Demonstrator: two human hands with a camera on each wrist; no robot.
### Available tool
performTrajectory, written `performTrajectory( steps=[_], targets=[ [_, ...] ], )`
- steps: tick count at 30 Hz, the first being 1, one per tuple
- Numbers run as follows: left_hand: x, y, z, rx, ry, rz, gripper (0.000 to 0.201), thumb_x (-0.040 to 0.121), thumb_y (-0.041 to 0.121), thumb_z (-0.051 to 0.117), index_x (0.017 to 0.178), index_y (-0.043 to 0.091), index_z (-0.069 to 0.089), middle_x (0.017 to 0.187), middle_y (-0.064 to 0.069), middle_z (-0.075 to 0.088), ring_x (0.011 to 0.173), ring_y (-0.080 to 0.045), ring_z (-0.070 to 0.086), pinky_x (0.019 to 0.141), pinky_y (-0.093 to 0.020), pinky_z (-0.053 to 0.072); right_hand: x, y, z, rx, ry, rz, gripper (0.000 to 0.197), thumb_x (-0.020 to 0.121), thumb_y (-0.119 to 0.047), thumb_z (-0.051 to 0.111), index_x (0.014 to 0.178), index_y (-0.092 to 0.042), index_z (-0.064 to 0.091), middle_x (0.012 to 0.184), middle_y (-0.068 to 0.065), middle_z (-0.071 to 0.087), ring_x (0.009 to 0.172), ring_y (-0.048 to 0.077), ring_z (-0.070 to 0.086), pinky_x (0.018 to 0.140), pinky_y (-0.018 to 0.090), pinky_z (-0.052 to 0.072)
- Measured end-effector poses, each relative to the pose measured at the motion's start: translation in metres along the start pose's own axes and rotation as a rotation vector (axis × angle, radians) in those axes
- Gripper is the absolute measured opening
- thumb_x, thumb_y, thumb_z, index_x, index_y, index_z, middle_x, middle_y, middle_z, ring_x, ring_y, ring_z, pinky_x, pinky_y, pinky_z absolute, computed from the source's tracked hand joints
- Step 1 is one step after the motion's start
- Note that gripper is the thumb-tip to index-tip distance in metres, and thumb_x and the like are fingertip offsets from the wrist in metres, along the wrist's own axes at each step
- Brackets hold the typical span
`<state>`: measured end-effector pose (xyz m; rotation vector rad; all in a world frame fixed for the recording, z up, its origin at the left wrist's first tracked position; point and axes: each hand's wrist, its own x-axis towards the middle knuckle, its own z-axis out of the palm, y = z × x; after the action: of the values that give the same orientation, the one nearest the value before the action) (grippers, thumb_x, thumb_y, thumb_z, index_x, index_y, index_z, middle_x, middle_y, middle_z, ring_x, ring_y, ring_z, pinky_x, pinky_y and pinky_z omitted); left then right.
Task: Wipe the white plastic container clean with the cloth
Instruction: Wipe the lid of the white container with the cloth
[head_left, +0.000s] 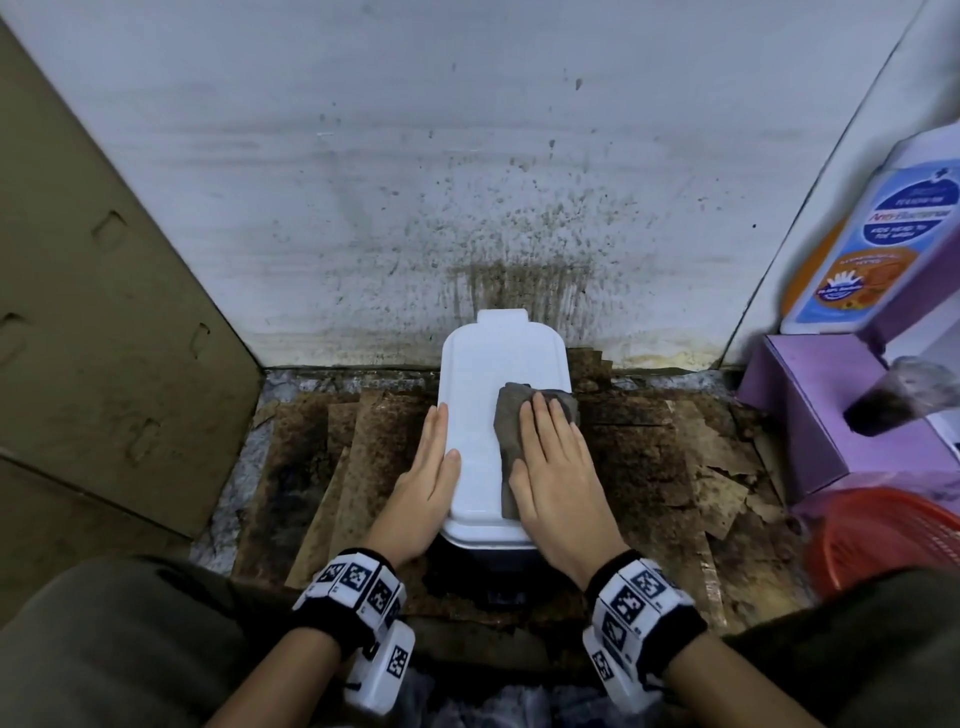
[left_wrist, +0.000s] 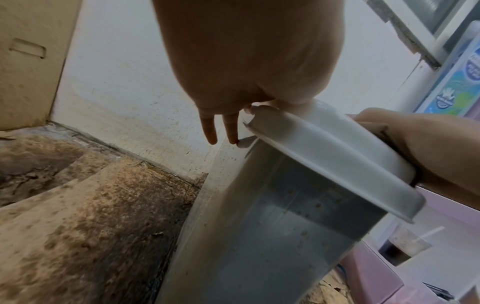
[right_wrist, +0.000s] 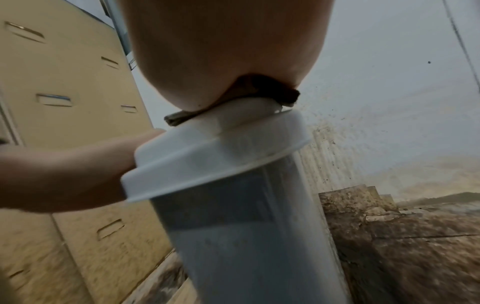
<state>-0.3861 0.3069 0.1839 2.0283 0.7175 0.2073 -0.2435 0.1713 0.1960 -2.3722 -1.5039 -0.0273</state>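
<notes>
The white plastic container (head_left: 480, 384) stands upright on the dirty floor against the stained wall, with its white lid on. A grey cloth (head_left: 511, 431) lies on the right half of the lid. My right hand (head_left: 545, 447) presses flat on the cloth, fingers straight. My left hand (head_left: 436, 447) rests open against the lid's left edge, thumb on top. In the left wrist view, my left hand's fingers (left_wrist: 210, 131) hang straight beside the lid (left_wrist: 324, 156), above the cloudy grey body (left_wrist: 259, 236). In the right wrist view, the cloth (right_wrist: 272, 92) is squeezed between palm and lid (right_wrist: 207, 156).
A brown cardboard box (head_left: 104, 338) closes off the left. A purple box (head_left: 821, 410), a wash bottle (head_left: 883, 234), a cup with dark liquid (head_left: 904, 395) and a red basket (head_left: 883, 535) crowd the right. Torn, stained cardboard (head_left: 649, 457) covers the floor.
</notes>
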Motion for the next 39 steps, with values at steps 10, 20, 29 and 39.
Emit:
performTrajectory(
  steps=[10,20,29,39],
  targets=[
    [0.001,0.001,0.002,-0.020,0.019,-0.019,0.056,0.109,0.044,0.023,0.157,0.044,-0.007,0.164,0.028,-0.013,0.137,0.029,-0.007,0.116,-0.015,0.004,-0.032,-0.019,0.009,-0.118,0.059,0.116,0.060,0.104,-0.031,0.021,0.155,0.000,0.025,0.163,0.018,0.026,0.153,0.031,0.021,0.120,0.048,0.028],
    [-0.003,0.005,-0.001,0.012,0.022,-0.025,0.057,0.108,0.048,0.023,0.157,0.047,-0.007,0.163,0.032,-0.012,0.125,0.039,-0.002,0.112,-0.017,0.011,-0.025,-0.010,0.010,0.513,0.149,0.465,0.065,0.102,-0.041,0.014,0.159,-0.009,0.019,0.165,0.003,0.023,0.152,0.016,0.022,0.125,0.033,0.014],
    [-0.006,0.015,-0.005,0.095,0.054,-0.067,0.058,0.108,0.048,0.025,0.159,0.043,-0.003,0.167,0.022,-0.001,0.147,-0.002,0.018,0.120,-0.036,0.020,-0.022,0.002,-0.016,1.077,0.070,0.616,0.057,0.101,-0.061,0.036,0.154,-0.041,0.029,0.151,-0.015,0.044,0.136,0.008,0.043,0.117,0.037,0.033],
    [-0.003,0.041,-0.011,0.459,0.170,-0.190,0.058,0.106,0.038,0.029,0.161,0.024,0.016,0.167,-0.003,0.020,0.152,-0.022,0.016,0.119,-0.045,0.010,-0.023,-0.001,-0.010,1.062,0.150,0.625,0.048,0.105,-0.049,0.036,0.152,-0.047,0.030,0.148,-0.012,0.051,0.135,0.014,0.048,0.115,0.040,0.039]
  ],
)
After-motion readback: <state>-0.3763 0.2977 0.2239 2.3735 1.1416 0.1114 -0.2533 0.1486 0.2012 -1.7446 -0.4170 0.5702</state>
